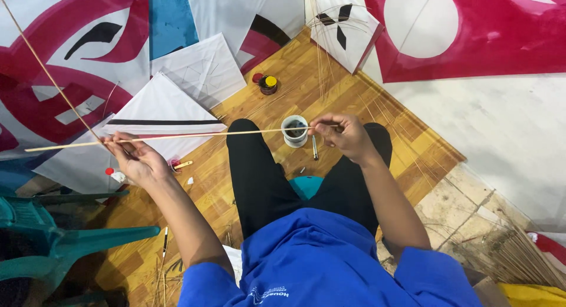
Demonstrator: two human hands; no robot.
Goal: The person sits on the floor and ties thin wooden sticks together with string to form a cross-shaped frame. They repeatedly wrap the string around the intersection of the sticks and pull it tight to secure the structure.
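Partly hidden: bamboo stick [177, 136] ends inside both hands' fingers [330, 127].

Bare wooden floor [330, 100] lies open ahead; white cup [295, 130] and kites [165, 115] crowd it.

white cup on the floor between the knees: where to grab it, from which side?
Probably the white cup by its outer wall, from above, fingers spanning the rim. It stands upright and open-topped. The thin stick crosses above it, so come in from the right hand side.
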